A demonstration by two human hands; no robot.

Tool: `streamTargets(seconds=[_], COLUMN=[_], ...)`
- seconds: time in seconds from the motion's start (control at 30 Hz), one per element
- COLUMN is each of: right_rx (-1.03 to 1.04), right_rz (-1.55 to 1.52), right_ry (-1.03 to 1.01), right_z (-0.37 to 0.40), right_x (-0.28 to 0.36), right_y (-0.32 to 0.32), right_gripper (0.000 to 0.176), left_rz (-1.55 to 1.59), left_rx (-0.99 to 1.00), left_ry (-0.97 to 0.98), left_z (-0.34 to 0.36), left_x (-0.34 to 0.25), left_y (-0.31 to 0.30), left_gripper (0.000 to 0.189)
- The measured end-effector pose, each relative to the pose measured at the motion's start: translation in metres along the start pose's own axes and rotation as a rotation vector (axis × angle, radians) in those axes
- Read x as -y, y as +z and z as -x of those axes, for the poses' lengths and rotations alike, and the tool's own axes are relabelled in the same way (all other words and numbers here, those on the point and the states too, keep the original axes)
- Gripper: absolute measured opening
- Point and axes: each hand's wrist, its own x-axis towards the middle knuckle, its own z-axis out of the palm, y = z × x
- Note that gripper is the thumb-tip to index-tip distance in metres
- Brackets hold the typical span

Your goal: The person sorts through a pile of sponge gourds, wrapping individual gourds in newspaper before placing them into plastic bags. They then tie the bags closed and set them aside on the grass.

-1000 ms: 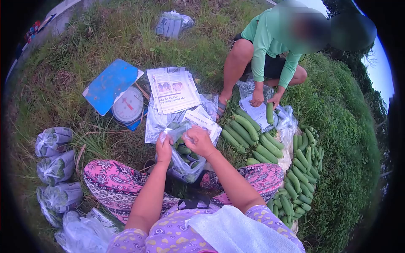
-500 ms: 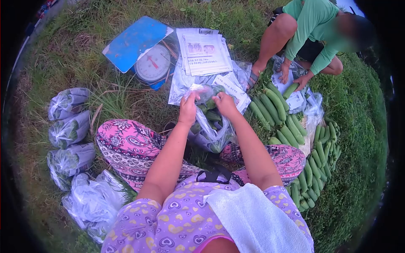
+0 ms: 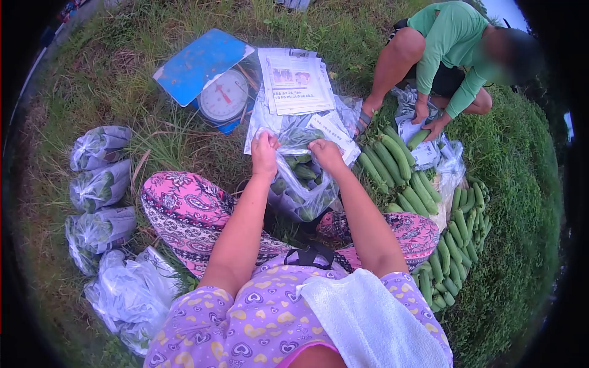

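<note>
Between my legs stands a clear plastic bag [image 3: 305, 199] holding green vegetables and a sheet of printed paper. My left hand [image 3: 265, 153] is closed on the left side of the bag's mouth. On the opposite side, my right hand [image 3: 327, 153] pinches the rim, so the mouth is stretched between both hands. Several long green gourds [image 3: 389, 161] lie to the right of the bag. Just beyond my hands are printed paper sheets [image 3: 296, 83] on top of flat plastic bags.
A blue dial scale [image 3: 223, 96] stands at the upper left. Filled bags [image 3: 100, 184] line the left side, above a heap of loose plastic bags [image 3: 132, 297]. At the upper right a person in a green shirt [image 3: 454, 43] squats, handling a gourd. More gourds [image 3: 457, 245] are piled at right.
My hands have moved apart slightly, and the bag's mouth is spread wider. The other person's hands have shifted a little around the gourd.
</note>
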Motion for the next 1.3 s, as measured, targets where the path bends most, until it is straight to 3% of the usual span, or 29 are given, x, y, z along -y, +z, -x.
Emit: streamTargets(seconds=[0.1,0.17,0.23,0.27,0.37,0.4,0.5,0.53,0.63,0.73,0.83,0.93,1.03,1.17,1.2,1.3], right_rx=[-0.219,-0.322,-0.388,-0.393,-0.327,-0.325,-0.400,-0.427,-0.438,-0.493,-0.538,-0.536,-0.541,-0.372,-0.221,-0.052], right_rz=[-0.030,-0.019,0.112,0.125,0.426,0.350,0.235,0.225,-0.055,-0.270,-0.452,-0.261,-0.145,-0.040,-0.075,-0.618], right_ry=[-0.212,-0.328,-0.420,-0.506,-0.485,-0.530,-0.542,-0.565,-0.404,-0.113,-0.198,-0.271,-0.573,-0.517,-0.487,-0.147], right_z=[0.027,0.053,0.075,0.080,0.079,0.076,0.066,0.066,0.066,0.070,0.072,0.067,0.063,0.062,0.056,0.056], right_x=[0.010,0.021,0.028,0.027,-0.006,-0.007,-0.001,0.009,0.009,0.012,0.020,0.007,0.009,0.017,0.007,0.020], right_y=[0.002,-0.006,-0.018,-0.022,-0.019,-0.016,-0.006,-0.002,0.015,0.014,0.014,0.018,0.015,0.003,-0.004,-0.028], right_gripper=[0.050,0.061,0.073,0.069,0.053,0.036,0.028,0.017,0.006,0.004,0.005,0.006,0.007,0.012,0.021,0.031], left_rz=[-0.241,-0.498,-0.556,-0.602,-0.740,-0.775,-0.800,-0.802,-0.784,-0.756,-0.845,-0.873,-0.960,-0.872,-0.834,-0.761], left_rx=[0.021,0.069,0.114,0.146,0.288,0.330,0.405,0.408,0.392,0.366,0.508,0.600,0.608,0.555,0.514,0.425], left_ry=[0.116,0.268,0.346,0.376,0.469,0.470,0.392,0.363,0.320,0.349,0.329,0.342,0.289,0.201,0.229,0.292], left_z=[0.007,0.003,0.010,0.014,0.023,0.026,0.028,0.028,0.025,0.022,0.026,0.033,0.040,0.036,0.035,0.037], left_x=[0.007,0.015,0.010,0.009,0.015,0.015,0.014,0.015,0.020,0.028,0.025,0.017,0.014,0.026,0.027,0.023], left_y=[0.005,0.004,0.014,0.018,0.025,0.028,0.028,0.027,0.021,0.018,0.018,0.023,0.028,0.027,0.027,0.030], left_gripper=[0.012,0.017,0.024,0.025,0.034,0.035,0.043,0.045,0.049,0.050,0.048,0.049,0.050,0.045,0.044,0.039])
